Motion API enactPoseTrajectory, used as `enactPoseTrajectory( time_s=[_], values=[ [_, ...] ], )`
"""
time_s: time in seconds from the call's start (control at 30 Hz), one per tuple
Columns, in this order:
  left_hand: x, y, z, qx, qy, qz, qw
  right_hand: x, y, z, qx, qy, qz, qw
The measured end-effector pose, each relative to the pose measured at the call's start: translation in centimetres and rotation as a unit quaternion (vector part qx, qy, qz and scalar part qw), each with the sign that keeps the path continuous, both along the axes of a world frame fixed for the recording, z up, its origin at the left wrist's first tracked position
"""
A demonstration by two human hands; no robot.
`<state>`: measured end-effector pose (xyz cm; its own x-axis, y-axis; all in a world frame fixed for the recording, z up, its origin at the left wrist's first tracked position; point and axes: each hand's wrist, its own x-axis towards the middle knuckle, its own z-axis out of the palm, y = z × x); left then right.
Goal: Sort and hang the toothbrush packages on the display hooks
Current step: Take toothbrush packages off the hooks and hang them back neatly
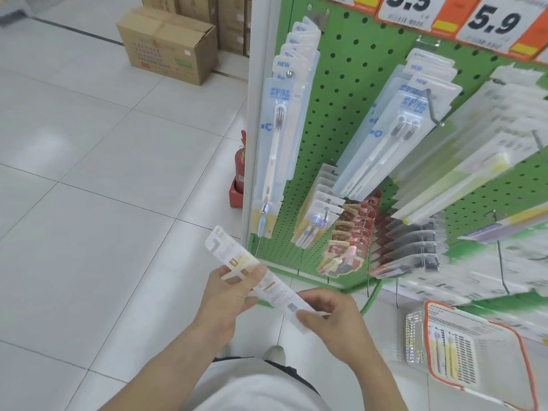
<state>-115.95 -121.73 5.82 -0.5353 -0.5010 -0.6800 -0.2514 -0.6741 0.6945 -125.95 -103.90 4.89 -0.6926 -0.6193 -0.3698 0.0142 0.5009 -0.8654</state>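
Toothbrush package [261, 280] held slantwise before green pegboard [350, 93], below hung packages [277, 137]. Left hand [228, 295] pinched upper end, thumb on top; right hand [332, 315] clamped lower end, fingers curled.

your one head view looks forward and down, close over your hands, facing the green pegboard [350, 93].

Two hands, left [228, 295] and right [332, 314], one held package [261, 280], one basket [474, 351] at four o'clock, two price signs [492, 19] at one o'clock.
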Motion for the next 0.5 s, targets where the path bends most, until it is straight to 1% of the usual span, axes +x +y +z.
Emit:
enactPoseTrajectory(
  time_s=[0.07, 0.13, 0.17, 0.2, 0.27, 0.33, 0.4, 0.5],
  values=[
    [0.0, 0.7, -0.4, -0.007, -0.004, 0.001, 1.0, 0.1, 0.3, -0.7, 0.029, 0.099, 0.019, 0.994],
    [-0.1, 1.3, -1.0, 0.001, 0.004, 0.032, 0.999, 0.2, 0.7, -1.4, 0.043, 0.191, 0.056, 0.979],
    [-0.2, 1.3, -1.3, 0.005, 0.009, 0.045, 0.999, 0.3, 0.8, -1.6, 0.05, 0.219, 0.072, 0.972],
    [-0.2, 1.2, -1.6, 0.005, 0.014, 0.05, 0.999, 0.4, 0.8, -1.7, 0.058, 0.229, 0.083, 0.968],
    [-0.3, 0.7, -1.9, -0.005, 0.012, 0.046, 0.999, 0.7, 0.8, -1.5, 0.067, 0.196, 0.09, 0.974],
    [-0.4, 0.2, -2.4, -0.041, 0.009, 0.019, 0.999, 1.1, 0.8, -1.4, 0.083, 0.142, 0.086, 0.983],
    [-0.4, 0.1, -2.6, -0.114, 0.007, -0.034, 0.993, 1.3, 0.7, -1.3, 0.092, 0.114, 0.077, 0.986],
    [-0.8, 0.2, -2.8, -0.226, 0.011, -0.128, 0.966, 1.2, 0.4, -0.7, 0.055, 0.128, 0.025, 0.99]
  ],
)
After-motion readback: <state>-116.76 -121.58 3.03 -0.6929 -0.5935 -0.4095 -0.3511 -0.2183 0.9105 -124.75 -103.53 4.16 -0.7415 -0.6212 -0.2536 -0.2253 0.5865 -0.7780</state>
